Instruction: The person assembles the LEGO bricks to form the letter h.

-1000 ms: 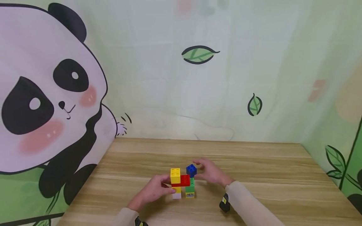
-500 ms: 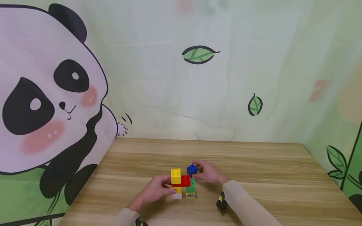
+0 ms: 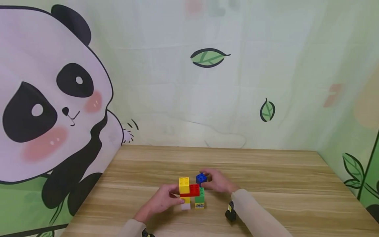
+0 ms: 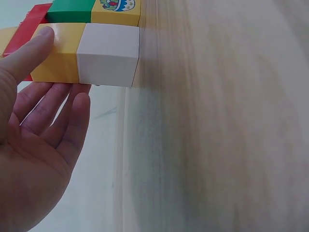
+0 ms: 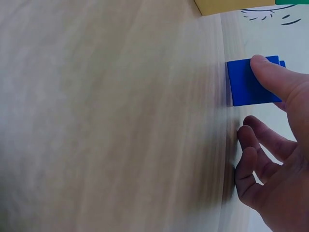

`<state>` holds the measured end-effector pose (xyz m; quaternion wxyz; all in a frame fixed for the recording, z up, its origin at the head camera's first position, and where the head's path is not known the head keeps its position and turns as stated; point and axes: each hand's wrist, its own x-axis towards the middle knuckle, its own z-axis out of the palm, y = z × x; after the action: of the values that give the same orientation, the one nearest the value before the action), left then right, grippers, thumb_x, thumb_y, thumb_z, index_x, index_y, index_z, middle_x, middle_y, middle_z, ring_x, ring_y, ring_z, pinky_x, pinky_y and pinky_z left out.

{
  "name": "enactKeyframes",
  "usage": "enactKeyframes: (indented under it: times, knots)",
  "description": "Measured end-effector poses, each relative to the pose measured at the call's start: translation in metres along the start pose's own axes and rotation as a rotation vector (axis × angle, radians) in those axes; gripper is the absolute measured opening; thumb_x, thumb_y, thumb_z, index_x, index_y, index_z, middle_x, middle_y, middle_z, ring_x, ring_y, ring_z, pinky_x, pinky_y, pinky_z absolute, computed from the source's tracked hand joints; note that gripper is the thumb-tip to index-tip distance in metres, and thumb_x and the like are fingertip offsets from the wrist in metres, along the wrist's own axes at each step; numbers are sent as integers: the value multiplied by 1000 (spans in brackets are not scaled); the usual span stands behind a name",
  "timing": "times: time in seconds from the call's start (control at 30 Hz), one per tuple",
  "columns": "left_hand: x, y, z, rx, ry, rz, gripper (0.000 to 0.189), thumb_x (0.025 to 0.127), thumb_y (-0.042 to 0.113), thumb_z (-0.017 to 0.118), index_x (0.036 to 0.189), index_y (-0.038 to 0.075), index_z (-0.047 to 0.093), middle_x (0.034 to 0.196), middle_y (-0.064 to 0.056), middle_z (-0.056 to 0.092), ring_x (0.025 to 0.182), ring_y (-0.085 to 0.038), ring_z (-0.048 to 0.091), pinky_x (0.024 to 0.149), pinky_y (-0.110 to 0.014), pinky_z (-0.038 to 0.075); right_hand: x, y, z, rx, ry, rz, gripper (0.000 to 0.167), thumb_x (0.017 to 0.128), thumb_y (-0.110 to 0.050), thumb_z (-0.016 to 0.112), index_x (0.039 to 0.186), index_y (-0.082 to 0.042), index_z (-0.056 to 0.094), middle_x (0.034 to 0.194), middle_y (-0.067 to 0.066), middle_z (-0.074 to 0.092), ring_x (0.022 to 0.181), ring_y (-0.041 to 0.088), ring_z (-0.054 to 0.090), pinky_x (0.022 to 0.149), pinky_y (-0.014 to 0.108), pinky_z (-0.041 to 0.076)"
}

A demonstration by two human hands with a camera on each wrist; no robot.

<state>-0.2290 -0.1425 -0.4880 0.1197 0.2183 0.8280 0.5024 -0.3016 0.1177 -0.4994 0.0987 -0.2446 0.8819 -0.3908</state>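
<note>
A small structure of toy building bricks stands on the table. Its left column has a white brick (image 4: 108,55) at the bottom, then a yellow brick (image 4: 57,55); a red brick (image 3: 194,190) bridges to the right column. Another yellow brick (image 3: 184,185) tops the left side. Under the bridge's right end sit a green brick (image 3: 199,197) and a yellow picture brick (image 3: 199,205). My left hand (image 3: 161,199) grips the left column, thumb on the lower yellow brick. Behind the structure, my right hand (image 3: 218,181) pinches a blue brick (image 5: 251,84), thumb across its face, other fingers loosely bent.
The wood-grain table (image 3: 266,177) extends around the bricks. A pale cloth backdrop (image 3: 165,82) with a panda and leaves rises behind it. Each wrist carries a black camera device (image 3: 230,211).
My right hand has moved slightly left, and its thumb and fingers have closed in around the blue brick. My left hand and the structure have held still.
</note>
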Motion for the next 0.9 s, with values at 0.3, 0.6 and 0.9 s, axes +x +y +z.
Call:
enactKeyframes:
  times: [0.3,0.6,0.9]
  knots:
    - [-3,2,1,-10,14,18,34,83,17,74,115,8,64,106,-4,67,93,-18,63,79,-30,52,-6,1,-1,28,37,28,37,89,-14,67,124,-9,54,117,11,57,99,24,56,87,42,48]
    - [-3,2,2,-2,11,18,36,83,18,74,117,10,63,108,-3,67,94,-17,62,79,-30,52,-19,4,-7,92,102,28,35,89,-14,67,120,-7,51,114,13,58,100,27,58,85,42,50]
    - [-1,3,1,22,6,7,37,82,20,75,116,13,63,109,-1,66,94,-16,61,81,-30,52,-29,8,-21,140,166,28,31,86,-10,69,111,-5,52,101,7,61,95,23,59,81,38,51]
